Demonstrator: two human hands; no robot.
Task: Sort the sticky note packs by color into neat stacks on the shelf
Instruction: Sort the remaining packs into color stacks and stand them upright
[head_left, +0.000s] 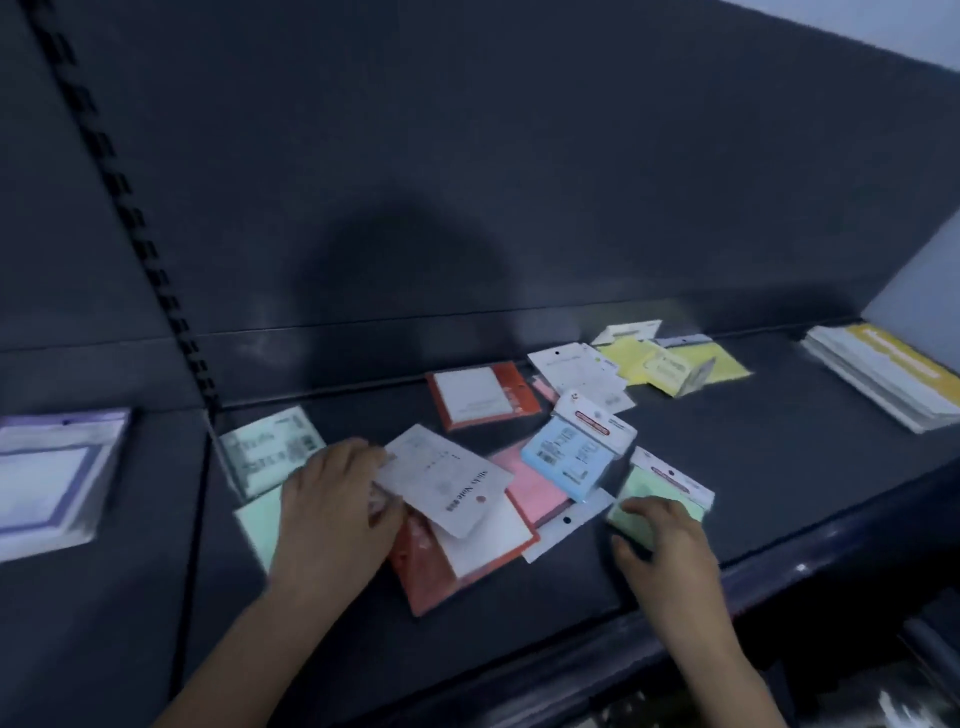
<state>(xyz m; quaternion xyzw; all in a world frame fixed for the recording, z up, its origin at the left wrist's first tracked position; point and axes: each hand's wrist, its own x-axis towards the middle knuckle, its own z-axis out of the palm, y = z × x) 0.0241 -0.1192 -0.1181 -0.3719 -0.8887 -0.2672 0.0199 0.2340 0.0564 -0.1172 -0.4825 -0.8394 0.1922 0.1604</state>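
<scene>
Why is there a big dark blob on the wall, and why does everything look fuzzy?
Head view: the blob is a shadow on the back wall, likely the person blocking the light. Head view: the light is dim, and the left hand on the white pack and the right hand on the green pack look smeared, probably motion blur.

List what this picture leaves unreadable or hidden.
- Head view: blur makes the print on the blue pack unreadable.
- The left hand covers part of the mint pack.
- The right hand hides the near end of the green pack.
- The left edge cuts off the purple pack; the right edge, the yellow-striped stack.
</scene>
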